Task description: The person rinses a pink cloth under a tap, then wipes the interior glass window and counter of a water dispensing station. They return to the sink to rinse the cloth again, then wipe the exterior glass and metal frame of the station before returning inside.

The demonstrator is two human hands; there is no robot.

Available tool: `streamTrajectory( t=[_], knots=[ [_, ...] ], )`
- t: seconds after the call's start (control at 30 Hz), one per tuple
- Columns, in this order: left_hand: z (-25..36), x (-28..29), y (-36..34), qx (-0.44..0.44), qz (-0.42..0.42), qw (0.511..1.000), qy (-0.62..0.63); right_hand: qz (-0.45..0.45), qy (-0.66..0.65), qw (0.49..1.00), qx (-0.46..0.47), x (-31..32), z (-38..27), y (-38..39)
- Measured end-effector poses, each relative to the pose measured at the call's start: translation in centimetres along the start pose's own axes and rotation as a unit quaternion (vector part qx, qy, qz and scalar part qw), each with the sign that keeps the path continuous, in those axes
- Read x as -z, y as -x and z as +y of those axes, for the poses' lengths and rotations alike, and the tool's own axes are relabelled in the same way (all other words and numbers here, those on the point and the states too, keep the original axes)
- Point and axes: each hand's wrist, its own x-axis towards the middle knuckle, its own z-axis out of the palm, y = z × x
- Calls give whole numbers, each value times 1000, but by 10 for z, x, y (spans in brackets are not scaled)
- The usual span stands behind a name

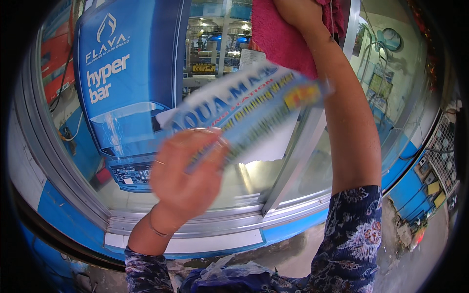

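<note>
My left hand (188, 176), low centre, grips a rectangular printed sign (256, 110) in blue, white and yellow, tilted and blurred by motion. My right hand (298, 12) is raised at the top edge, on a pink cloth (278, 39) hanging against the glass front; its fingers are out of frame or hidden. A white sheet (259, 151) shows behind the sign, its exact place partly hidden.
A large blue poster (127, 73) covers the left pane. Metal window frames (293, 176) cross the glass, with shelves of small items behind. A blue-painted ledge (288, 222) runs below. At far right are a wire grid (442, 146) and pavement (425, 254).
</note>
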Motion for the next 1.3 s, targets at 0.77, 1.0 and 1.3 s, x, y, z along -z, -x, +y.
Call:
streamTrajectory(
  t=[0.77,1.0,1.3],
  knots=[
    [-18,-77,61,-129,-358,922,65,54,29,997,48,1,-4,0],
    [-33,-78,46,-3,-92,992,-81,41,16,998,34,2,-4,0],
    [-40,-88,15,-4,-100,994,34,46,11,999,15,1,-4,2]
  ],
)
